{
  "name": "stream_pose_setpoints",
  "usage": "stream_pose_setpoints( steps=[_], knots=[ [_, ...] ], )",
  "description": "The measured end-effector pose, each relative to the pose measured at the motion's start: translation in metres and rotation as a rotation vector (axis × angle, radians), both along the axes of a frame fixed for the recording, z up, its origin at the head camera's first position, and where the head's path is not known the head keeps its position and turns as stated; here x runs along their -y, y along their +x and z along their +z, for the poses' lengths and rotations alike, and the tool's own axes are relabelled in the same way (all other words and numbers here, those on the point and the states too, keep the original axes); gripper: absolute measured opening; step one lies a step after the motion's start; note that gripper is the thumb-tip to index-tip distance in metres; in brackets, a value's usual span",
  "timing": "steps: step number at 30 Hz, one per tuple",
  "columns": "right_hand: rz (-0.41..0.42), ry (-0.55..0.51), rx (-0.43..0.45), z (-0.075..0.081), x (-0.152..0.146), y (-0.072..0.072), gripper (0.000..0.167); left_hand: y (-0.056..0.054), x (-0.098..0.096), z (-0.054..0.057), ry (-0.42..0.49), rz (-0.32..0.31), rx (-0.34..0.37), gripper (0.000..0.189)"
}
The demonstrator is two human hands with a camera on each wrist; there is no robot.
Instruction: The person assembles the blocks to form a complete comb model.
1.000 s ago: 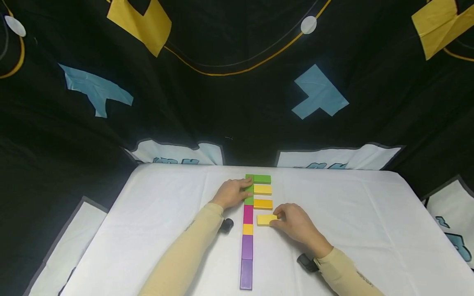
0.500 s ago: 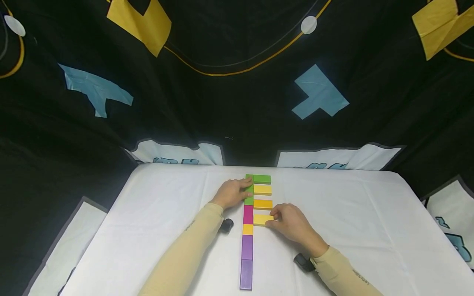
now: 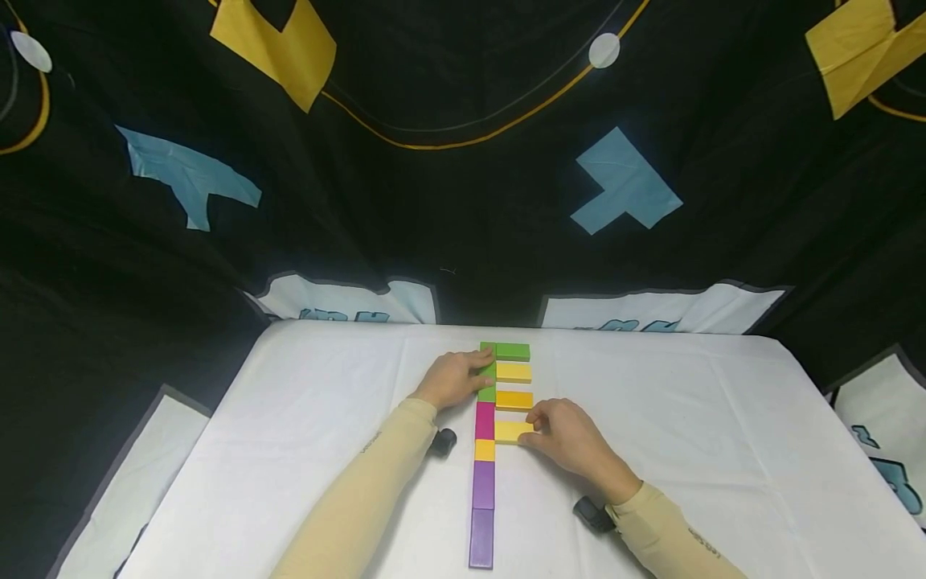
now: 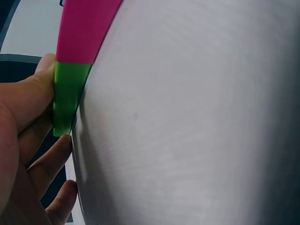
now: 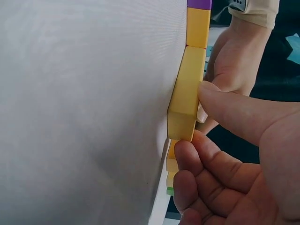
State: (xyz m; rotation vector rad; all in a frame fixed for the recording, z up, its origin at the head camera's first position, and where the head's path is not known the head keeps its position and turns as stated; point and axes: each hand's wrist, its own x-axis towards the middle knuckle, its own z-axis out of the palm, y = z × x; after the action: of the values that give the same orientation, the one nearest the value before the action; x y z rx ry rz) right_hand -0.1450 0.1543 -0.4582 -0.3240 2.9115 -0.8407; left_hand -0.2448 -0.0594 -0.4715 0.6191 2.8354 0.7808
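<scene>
Coloured rectangular blocks form a straight column with several side bars, like a comb. My right hand [image 3: 575, 438] pinches a pale yellow block [image 3: 506, 433] between thumb and fingertips. This block lies crosswise, its left end against the column where the magenta block [image 3: 485, 420] meets the small orange block [image 3: 485, 450]. In the right wrist view, the thumb presses one side of the yellow block [image 5: 185, 93]. My left hand [image 3: 452, 378] rests with extended fingers and thumb on the green blocks [image 3: 487, 392] at the far end of the column. In the left wrist view, its thumb touches the green block [image 4: 70, 96].
Two purple blocks [image 3: 482, 485] end the column nearest me. A green bar [image 3: 513, 351], a yellow bar [image 3: 514, 372] and an orange bar [image 3: 515, 400] extend rightward from its far part. White cloth [image 3: 687, 426] covers the table; a dark curtain [image 3: 463, 225] hangs behind.
My right hand has slid the pale yellow block left, closing the gap to the column; over the last half second it has stayed there. The left hand has kept its place.
</scene>
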Motion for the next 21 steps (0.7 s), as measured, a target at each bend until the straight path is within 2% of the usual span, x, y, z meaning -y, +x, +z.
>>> stream_pose_setpoints(
  steps=[12,21],
  knots=[
    [-0.008,-0.008,0.001,-0.001,-0.004,-0.001,0.027,0.001,0.000,0.002,-0.015,-0.009,-0.005,0.055],
    [-0.091,-0.026,-0.004,0.005,-0.019,-0.003,0.033,-0.001,0.000,0.001,-0.061,-0.045,-0.037,0.056]
  ],
)
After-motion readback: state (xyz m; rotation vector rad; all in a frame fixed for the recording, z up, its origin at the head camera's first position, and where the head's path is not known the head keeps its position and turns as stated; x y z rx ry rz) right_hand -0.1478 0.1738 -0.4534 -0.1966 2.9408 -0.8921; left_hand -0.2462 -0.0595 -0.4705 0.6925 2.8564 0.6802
